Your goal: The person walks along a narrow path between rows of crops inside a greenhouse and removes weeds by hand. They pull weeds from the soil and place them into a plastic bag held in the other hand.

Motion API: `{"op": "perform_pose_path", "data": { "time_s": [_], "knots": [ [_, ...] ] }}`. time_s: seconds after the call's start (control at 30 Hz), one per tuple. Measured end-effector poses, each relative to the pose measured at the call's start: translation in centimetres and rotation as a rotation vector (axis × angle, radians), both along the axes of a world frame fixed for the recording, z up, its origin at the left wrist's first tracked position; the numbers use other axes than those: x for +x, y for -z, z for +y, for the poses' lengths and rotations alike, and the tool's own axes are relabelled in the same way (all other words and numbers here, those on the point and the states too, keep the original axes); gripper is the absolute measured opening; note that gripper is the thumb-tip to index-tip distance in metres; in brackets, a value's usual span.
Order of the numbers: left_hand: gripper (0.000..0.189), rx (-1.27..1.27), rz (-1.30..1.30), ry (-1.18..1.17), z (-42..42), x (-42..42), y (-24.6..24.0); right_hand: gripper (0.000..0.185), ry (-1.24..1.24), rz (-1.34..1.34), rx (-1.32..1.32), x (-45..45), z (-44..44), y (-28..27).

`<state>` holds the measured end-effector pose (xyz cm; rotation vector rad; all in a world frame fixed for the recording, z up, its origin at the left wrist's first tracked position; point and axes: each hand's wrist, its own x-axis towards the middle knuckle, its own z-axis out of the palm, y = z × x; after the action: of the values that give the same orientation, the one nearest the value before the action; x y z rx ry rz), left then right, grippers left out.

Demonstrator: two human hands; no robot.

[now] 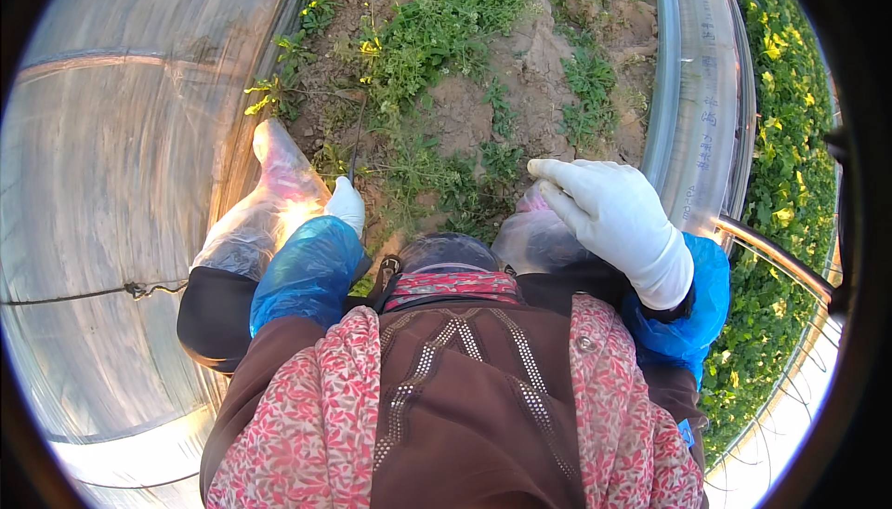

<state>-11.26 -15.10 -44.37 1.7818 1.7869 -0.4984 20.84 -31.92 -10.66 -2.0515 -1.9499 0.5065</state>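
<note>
My left hand (346,208), in a white glove and a blue plastic sleeve cover, is partly hidden by that cover. It is closed around a thin dark rod (358,136), which reaches up over the weeds (425,77); its lower part is hidden. My right hand (613,219), also gloved in white, is held above my right knee, fingers stretched forward and slightly apart, with nothing visible in it; its palm is hidden. Clear plastic covers my legs, with pink showing through at the left foot cover (284,164) and the right leg cover (536,230).
A plastic-film tunnel (125,181) curves along the left, with a dark cord (139,289) tied across it. More printed film (704,90) hangs on the right, beside a metal pipe (780,258) and dense leafy plants with yellow flowers (780,125). Cracked soil (460,108) lies between.
</note>
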Motion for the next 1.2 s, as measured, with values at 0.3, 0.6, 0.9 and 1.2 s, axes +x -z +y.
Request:
{"op": "perform_pose_path", "data": {
  "time_s": [0.3, 0.6, 0.9, 1.2],
  "knots": [
    [0.029, 0.120, -0.194, -0.082, -1.5, 0.3, 2.4, 0.022, -0.028, 0.033, -0.023, -0.2, 0.3, 0.3],
    [0.019, 0.142, -0.185, 0.068, 0.4, 0.9, 1.0, 0.021, -0.033, 0.005, -0.014, 0.0, 0.2, 0.3],
    [0.019, 0.001, -0.106, 0.008, 1.0, -0.2, -0.1, 0.021, -0.025, -0.029, -0.037, 0.0, 0.4, 0.4],
    [0.016, 0.254, -0.004, 0.242, 0.5, -5.4, -1.2, 0.021, -0.017, -0.076, -0.055, -0.1, 0.1, -0.7]
  ]
}}
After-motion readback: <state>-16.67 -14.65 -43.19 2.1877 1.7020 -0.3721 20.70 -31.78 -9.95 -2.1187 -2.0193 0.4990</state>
